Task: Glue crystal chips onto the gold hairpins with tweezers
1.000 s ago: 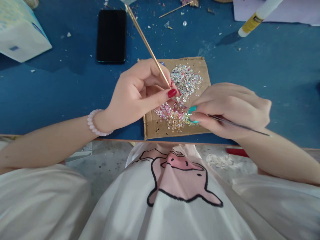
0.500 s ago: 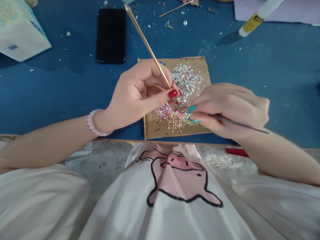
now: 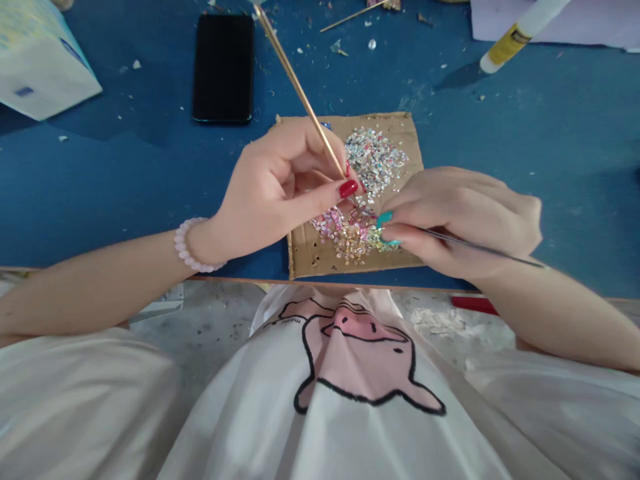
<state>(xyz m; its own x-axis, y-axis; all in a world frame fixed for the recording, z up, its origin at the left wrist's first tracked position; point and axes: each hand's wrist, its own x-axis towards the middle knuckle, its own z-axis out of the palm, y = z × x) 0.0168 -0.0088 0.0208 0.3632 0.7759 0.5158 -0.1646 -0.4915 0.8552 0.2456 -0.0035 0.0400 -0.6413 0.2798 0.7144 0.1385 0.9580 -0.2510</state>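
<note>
My left hand (image 3: 290,190) is closed in a pinch on a thin wooden stick (image 3: 303,97), whose long end slants up and away to the left. Closed over the right side of the cardboard piece (image 3: 300,263), my right hand (image 3: 463,217) grips a slender dark metal tool (image 3: 480,248); it looks like tweezers. The tool's tip meets the lower end of the stick near my left fingertips, where details are too small to make out. Beneath lie small piles of rhinestones: silver (image 3: 375,160), pink (image 3: 327,223), gold (image 3: 353,245) and green (image 3: 383,240).
A black phone (image 3: 223,70) lies beyond my left hand, with a tissue box (image 3: 43,60) farther left. At the back right are a glue stick (image 3: 513,43) and purple paper (image 3: 595,23). Another thin stick (image 3: 353,16) and scraps dot the blue table (image 3: 150,167).
Both hands have shifted very slightly to the right with their tools. The grips look the same, and the rhinestone piles look unchanged.
</note>
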